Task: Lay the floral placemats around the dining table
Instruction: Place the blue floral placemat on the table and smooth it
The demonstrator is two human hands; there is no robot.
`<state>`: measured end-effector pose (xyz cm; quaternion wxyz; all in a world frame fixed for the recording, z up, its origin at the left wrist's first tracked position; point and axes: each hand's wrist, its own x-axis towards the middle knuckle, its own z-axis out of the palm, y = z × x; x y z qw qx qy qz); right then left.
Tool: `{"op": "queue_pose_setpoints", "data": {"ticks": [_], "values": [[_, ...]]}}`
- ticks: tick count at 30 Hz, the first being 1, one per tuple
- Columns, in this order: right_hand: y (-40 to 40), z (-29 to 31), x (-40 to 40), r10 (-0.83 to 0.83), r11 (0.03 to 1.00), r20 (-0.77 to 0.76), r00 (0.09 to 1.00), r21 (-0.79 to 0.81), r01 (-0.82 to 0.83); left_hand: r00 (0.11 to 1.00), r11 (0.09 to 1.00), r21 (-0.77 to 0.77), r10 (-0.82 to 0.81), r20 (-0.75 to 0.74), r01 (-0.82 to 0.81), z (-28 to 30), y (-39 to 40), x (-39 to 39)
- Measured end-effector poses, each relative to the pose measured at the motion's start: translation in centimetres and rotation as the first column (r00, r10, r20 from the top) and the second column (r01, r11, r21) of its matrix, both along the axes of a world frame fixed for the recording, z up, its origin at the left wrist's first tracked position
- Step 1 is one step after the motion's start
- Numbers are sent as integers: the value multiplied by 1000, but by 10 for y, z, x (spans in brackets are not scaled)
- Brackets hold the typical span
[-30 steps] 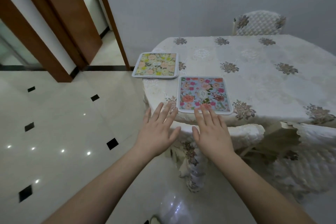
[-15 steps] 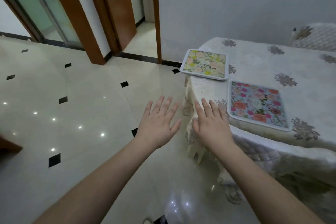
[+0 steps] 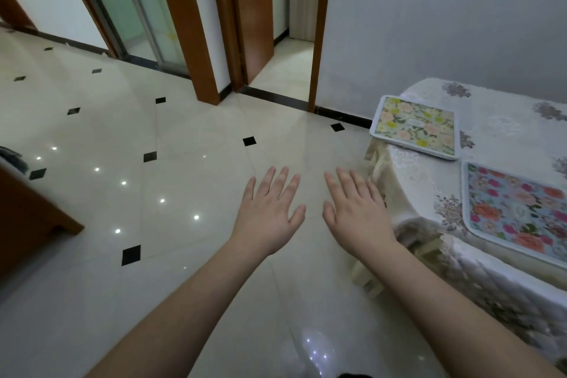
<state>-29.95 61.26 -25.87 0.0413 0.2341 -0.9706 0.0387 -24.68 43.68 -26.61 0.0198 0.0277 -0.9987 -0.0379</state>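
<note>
Left hand and right hand spread flat, grasping nothing, over floor, two floral placemats on table to the right

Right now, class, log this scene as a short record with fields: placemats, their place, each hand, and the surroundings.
placemats: green floral placemat; blue floral placemat
place: both flat on the tablecloth, near the table's edge, side by side
left hand: empty, fingers spread, over the floor
right hand: empty, fingers spread, just off the table's edge
surroundings: tiled floor, open doorway
</note>
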Motion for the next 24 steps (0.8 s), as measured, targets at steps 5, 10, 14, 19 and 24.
{"op": "queue_pose_setpoints", "data": {"ticks": [5,10,14,19,24], "values": [[-10,-10,-24,8,1000,30,1000,4,-8,1000,1000,12,12,21,-12,-3,-10,-25],[-5,-23,-72,-13,999,50,999,-33,14,998,1000,17,14,59,-15,-7,-8,-78],[7,-28,-129,-54,995,66,996,-81,59,995,999,6,-46,85,45,-11,2,-137],[17,-30,-193,-78,992,116,990,-91,89,994,998,-3,-58,90,58,-7,7,-198],[11,-29,-240,-47,994,132,990,-97,60,994,999,-21,-47,97,49,-4,1,-246]]}}
